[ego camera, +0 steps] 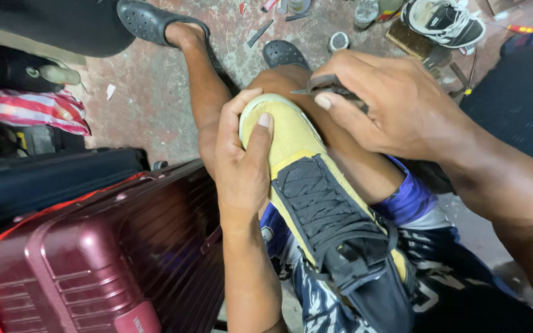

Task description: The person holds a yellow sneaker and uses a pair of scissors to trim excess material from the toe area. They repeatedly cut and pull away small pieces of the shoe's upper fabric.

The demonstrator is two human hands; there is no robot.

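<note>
A yellow sneaker [303, 160] with black laces and a pale toe rim lies on my lap, toe pointing away over my knee. My left hand [242, 160] grips its toe from the left, thumb pressed on the yellow upper. My right hand [390, 105] holds a small dark metal tool [322, 86], its point at the toe's right edge.
A maroon hard suitcase [94, 259] stands at my left, with a black case [44, 179] behind it and a red-and-white striped bag [32, 108]. On the stained concrete floor ahead lie a white-and-black sneaker [445, 21], a brush [409, 38], a small tin [338, 41] and scattered tools.
</note>
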